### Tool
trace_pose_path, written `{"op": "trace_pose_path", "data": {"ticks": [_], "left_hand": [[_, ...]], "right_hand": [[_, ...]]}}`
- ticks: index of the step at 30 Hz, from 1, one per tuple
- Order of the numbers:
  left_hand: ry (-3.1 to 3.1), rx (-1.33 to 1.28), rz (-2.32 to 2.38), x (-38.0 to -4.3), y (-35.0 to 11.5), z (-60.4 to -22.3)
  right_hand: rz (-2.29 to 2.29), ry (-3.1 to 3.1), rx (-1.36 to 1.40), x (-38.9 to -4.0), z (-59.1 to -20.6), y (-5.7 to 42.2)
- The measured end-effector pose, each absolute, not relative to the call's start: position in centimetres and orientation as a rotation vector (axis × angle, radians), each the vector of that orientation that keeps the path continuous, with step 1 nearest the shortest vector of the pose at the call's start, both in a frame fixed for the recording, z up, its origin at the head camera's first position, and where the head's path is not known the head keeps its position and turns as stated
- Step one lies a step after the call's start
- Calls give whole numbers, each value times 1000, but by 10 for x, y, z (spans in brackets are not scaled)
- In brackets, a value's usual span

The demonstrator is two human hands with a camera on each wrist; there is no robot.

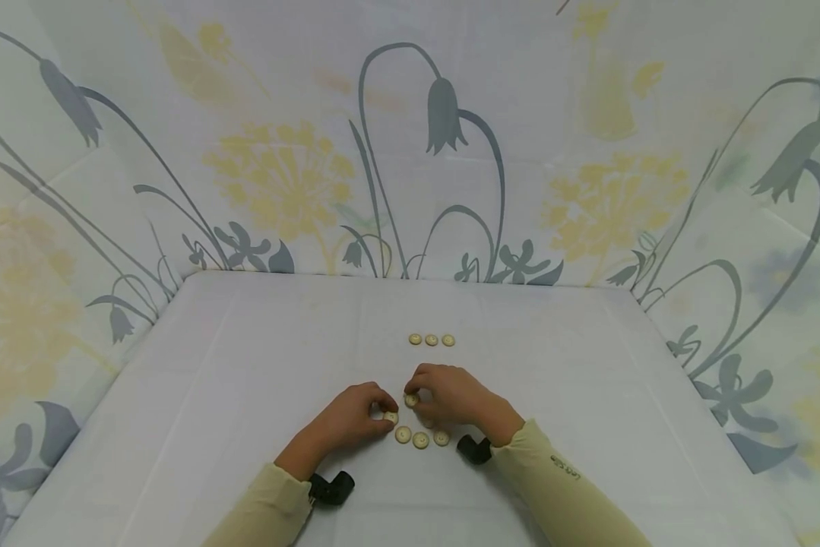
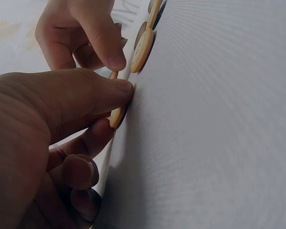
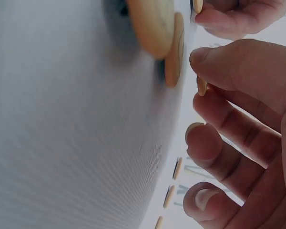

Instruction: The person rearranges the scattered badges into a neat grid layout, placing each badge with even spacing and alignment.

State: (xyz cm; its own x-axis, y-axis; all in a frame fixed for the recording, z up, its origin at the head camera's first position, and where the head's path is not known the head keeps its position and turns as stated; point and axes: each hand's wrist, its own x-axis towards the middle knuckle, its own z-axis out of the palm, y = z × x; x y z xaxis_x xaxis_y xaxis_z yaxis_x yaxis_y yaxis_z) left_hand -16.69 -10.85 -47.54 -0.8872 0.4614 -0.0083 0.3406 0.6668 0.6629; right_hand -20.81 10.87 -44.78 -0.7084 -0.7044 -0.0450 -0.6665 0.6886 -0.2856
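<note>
My left hand pinches a pale wooden button by its edge between thumb and fingers; in the left wrist view this button is low against the cloth. Slightly further from me, my right hand holds a second button between thumb and index finger. That button shows edge-on in the right wrist view, the other fingers loosely bent below it. Just nearer than the hands, a left button, a middle button and a right button lie in a shallow curve.
Beyond the hands, three more buttons lie in a straight row, with a middle button between two others. A plain white cloth covers the table. Flower-patterned fabric rises behind it and at both sides. Each wrist carries a black camera.
</note>
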Motion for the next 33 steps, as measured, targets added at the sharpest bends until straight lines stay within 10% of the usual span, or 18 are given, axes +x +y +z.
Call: {"op": "trace_pose_path", "data": {"ticks": [33], "left_hand": [[2718,669,1006,-166,-108,-474]], "right_hand": [[-364,2855,-999,-245,-452,109]]}}
